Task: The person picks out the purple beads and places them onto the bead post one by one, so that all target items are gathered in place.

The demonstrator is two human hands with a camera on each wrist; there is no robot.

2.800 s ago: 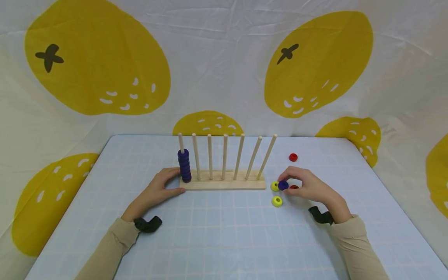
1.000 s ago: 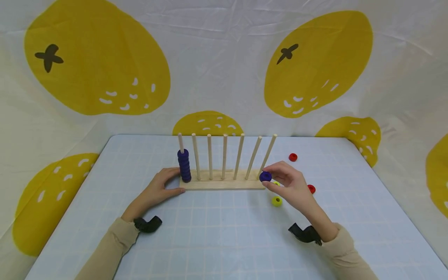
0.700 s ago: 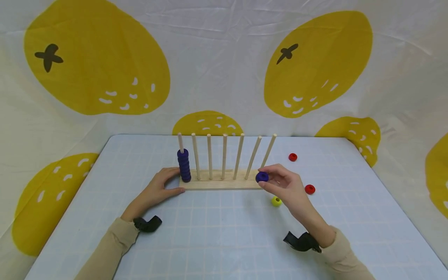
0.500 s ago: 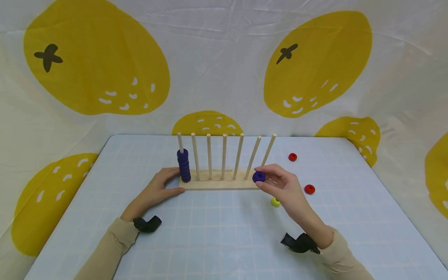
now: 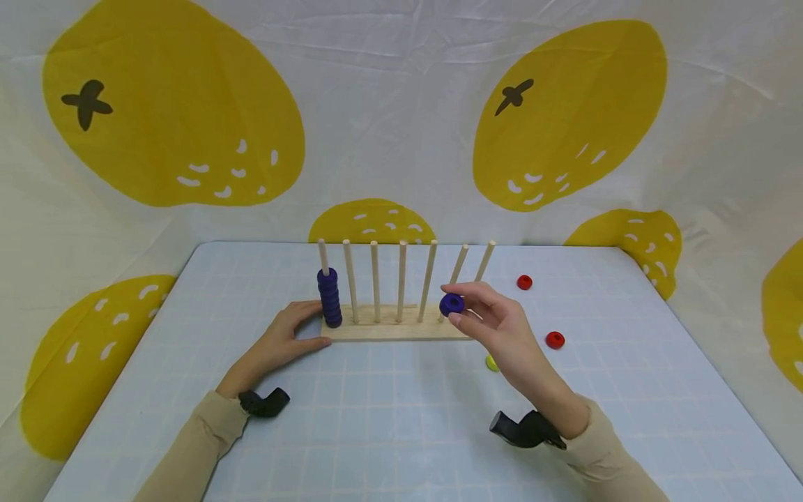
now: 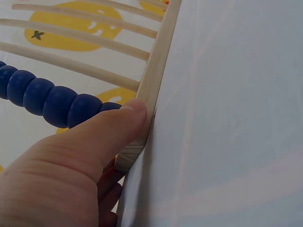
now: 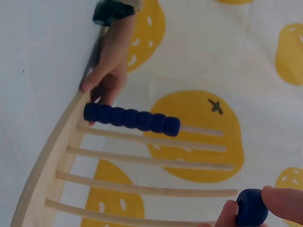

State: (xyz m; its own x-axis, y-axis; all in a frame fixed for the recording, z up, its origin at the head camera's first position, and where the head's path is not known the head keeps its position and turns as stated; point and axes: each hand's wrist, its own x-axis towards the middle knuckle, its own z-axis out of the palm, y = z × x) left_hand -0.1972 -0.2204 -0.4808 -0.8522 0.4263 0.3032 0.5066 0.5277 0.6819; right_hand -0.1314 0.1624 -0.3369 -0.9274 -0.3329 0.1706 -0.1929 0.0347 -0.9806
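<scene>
A wooden peg stand point(image 5: 395, 333) carries a row of upright pegs. Its leftmost peg bears a stack of several dark blue beads point(image 5: 329, 298), with bare wood above them. My left hand point(image 5: 288, 339) grips the stand's left end; in the left wrist view the thumb lies along the base's edge and the other fingers are partly hidden behind it. Between thumb and fingers of my right hand point(image 5: 502, 335) is a pinched blue bead point(image 5: 452, 305), its hole facing the head camera. That bead is held in front of the right-hand pegs, clear of the table, and covers part of them.
Two red beads, a far one point(image 5: 524, 282) and a nearer one point(image 5: 555, 340), lie on the table to the right. A yellow bead point(image 5: 492, 363) shows partly beside the right hand. The checked cloth point(image 5: 376, 418) covers the table; a patterned curtain point(image 5: 389, 139) hangs behind.
My right hand has picked up the blue bead and carried it left from the loose beads, lately rising a little. It now hides one yellow bead. The left hand stays put.
</scene>
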